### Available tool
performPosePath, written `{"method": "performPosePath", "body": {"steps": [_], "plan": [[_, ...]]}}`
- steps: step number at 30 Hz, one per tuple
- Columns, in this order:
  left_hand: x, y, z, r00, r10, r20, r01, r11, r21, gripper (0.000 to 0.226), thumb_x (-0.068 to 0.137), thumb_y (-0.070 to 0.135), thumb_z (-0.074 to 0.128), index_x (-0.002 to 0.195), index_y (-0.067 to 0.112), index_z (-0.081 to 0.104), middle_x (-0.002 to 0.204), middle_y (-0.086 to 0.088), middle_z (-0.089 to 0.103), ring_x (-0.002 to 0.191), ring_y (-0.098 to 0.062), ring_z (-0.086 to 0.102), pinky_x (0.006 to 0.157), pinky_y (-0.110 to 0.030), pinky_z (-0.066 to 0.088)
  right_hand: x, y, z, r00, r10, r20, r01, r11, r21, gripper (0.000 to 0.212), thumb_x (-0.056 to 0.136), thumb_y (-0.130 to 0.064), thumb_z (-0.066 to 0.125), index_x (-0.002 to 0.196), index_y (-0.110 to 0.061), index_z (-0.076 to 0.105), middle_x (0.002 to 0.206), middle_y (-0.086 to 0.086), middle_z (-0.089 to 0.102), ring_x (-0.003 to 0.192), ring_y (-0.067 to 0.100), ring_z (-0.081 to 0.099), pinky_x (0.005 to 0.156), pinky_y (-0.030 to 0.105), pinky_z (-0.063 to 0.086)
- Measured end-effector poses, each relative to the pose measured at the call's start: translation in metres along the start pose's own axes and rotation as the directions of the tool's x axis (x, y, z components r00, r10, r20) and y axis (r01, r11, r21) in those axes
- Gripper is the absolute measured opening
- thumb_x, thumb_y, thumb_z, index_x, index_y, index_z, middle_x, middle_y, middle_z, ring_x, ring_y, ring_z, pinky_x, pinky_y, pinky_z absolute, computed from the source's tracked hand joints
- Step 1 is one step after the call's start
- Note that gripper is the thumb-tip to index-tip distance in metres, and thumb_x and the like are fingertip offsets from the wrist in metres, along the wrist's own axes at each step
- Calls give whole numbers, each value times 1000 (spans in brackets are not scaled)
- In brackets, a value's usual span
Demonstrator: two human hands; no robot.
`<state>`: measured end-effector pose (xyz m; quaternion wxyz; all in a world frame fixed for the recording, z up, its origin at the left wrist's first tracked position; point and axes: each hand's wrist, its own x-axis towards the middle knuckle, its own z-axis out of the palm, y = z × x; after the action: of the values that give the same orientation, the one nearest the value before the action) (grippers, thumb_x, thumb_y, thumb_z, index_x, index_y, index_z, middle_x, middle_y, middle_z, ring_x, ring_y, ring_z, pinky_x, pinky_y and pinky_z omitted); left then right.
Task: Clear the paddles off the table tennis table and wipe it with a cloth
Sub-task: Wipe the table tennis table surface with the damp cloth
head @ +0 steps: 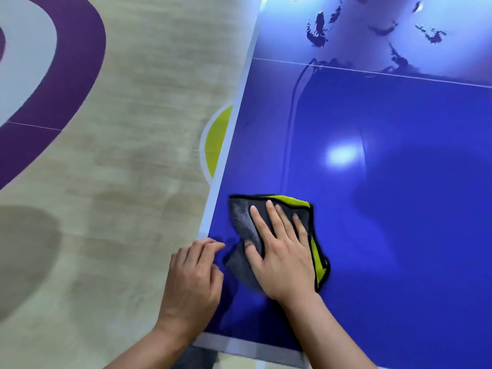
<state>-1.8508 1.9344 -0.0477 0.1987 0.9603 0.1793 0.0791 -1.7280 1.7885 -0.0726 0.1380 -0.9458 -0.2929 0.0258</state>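
A head-down view of a glossy blue table tennis surface (386, 209) that fills the right side of the picture. A grey cloth (241, 217) with a yellow-green underside and black trim lies crumpled on the surface, close to its near left corner.

The right hand (282, 259) lies flat on top of the cloth, fingers straight and spread, pressing it down. Just left of the cloth, the left hand (194, 283) rests on the surface's edge with its fingers loosely bent, fingertips on the white border stripe (226, 161); it holds nothing. The two hands are near each other but do not touch.

Beyond the cloth, a thin white line (399, 73) crosses the surface, and a bright patch of reflected light (340, 155) shines on the blue. Further beyond, the surface mirrors pale light and dark blotches.

Left of the cloth, past the border, is a pale wood-look floor (133, 182) with a broad purple arc (80, 62) and a yellow-green half circle (217, 139) against the surface's edge.
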Motion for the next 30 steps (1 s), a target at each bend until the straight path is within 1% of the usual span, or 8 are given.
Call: {"method": "performPosePath", "body": {"steps": [6,10,13,16,18,21,26,30], "plan": [[89,-7,11,999,39,31,-42,997,69,40,82,19,53,120,14,64,126,-4,59,103,-29,57,91,-40,44,100,30,-4,997,-68,36,70,997,-45,65,99,-59,27,161,-41,18,171,-6,13,157,7,5,128,40,3],[177,-11,23,995,85,49,-89,993,80,45,84,21,52,126,12,61,133,-7,56,110,-32,56,97,-43,43,179,52,-8,1000,29,-11,-30,998,-52,65,97,-59,25,160,-41,21,170,-7,15,157,7,8,128,41,5],[252,-13,32,992,103,76,-107,993,57,54,90,28,47,140,9,52,147,-10,48,130,-32,48,111,-41,36,249,71,-12,994,104,-36,-106,992,-67,66,97,-59,24,160,-41,23,170,-6,16,157,8,9,128,42,5],[293,-19,41,988,112,109,-109,994,-32,61,95,32,40,151,10,40,161,-11,32,152,-30,24,124,-42,21,317,92,-16,995,104,-8,-104,989,-107,65,98,-60,27,161,-42,19,171,-6,14,157,9,7,128,42,4],[296,-24,46,989,113,95,-103,989,-102,61,96,32,37,153,11,39,164,-8,28,154,-27,19,124,-43,21,359,101,-18,996,94,7,-93,989,-118,64,100,-60,29,160,-43,18,171,-6,14,157,9,8,128,41,4],[294,-26,48,993,99,64,-86,980,-178,59,96,28,39,153,15,39,165,-2,27,154,-23,19,123,-40,23,405,105,-17,990,139,-4,-139,984,-112,64,100,-60,28,160,-43,19,171,-6,14,157,9,8,127,41,4],[298,-24,50,991,122,57,-108,974,-200,60,96,24,41,154,15,37,166,-1,23,154,-26,20,120,-41,26,471,109,-17,990,140,10,-137,983,-122,64,100,-60,28,161,-42,19,171,-6,14,157,10,8,128,41,3],[302,-28,53,991,130,22,-122,969,-214,59,93,21,44,151,12,42,165,-4,27,153,-30,24,115,-44,33,509,112,-18,995,92,29,-87,987,-136,62,101,-57,28,161,-43,18,171,-5,13,157,10,9,127,40,3]]}}
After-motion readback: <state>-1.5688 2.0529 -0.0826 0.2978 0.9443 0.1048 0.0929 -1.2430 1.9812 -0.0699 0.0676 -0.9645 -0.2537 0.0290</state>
